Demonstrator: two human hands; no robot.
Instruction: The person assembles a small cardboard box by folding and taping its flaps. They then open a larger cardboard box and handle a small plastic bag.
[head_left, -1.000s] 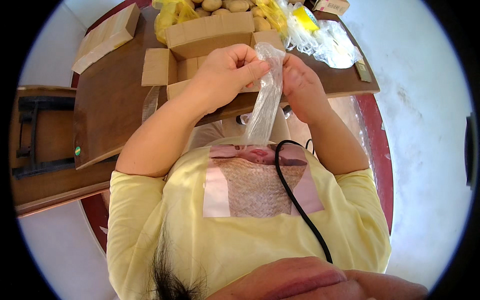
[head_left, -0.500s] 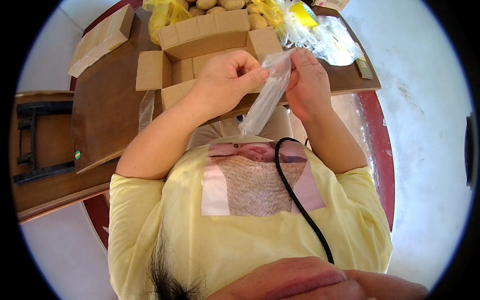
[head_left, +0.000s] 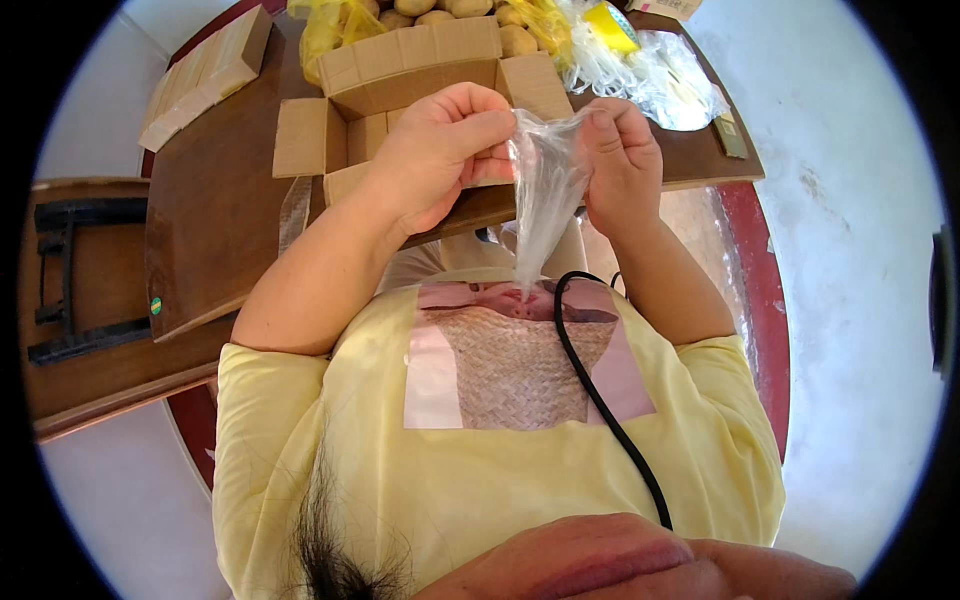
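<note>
Between my two hands hangs a clear plastic bag (head_left: 545, 185), its top edge stretched sideways and its lower end narrowing toward my shirt. My left hand (head_left: 455, 145) pinches one side of the top edge between thumb and fingers. The other side is gripped by my right hand (head_left: 620, 150), thumb folded against the fingers. Behind my left hand stands an open cardboard box (head_left: 415, 65) with its flaps spread outward; my hand and forearm hide part of its inside.
Potatoes (head_left: 465, 8) lie beyond the box, between yellow plastic bags (head_left: 325, 35). At the back right are a heap of clear bags (head_left: 675, 85) and a yellow tape roll (head_left: 610, 28). A flat carton (head_left: 205, 75) rests at the left of the brown table (head_left: 215, 190). A black cord (head_left: 600, 390) crosses my shirt.
My hands have drawn the bag's top edge wider apart. The left hand shifted slightly left and up, and the bag now hangs straighter instead of slanting to the left.
</note>
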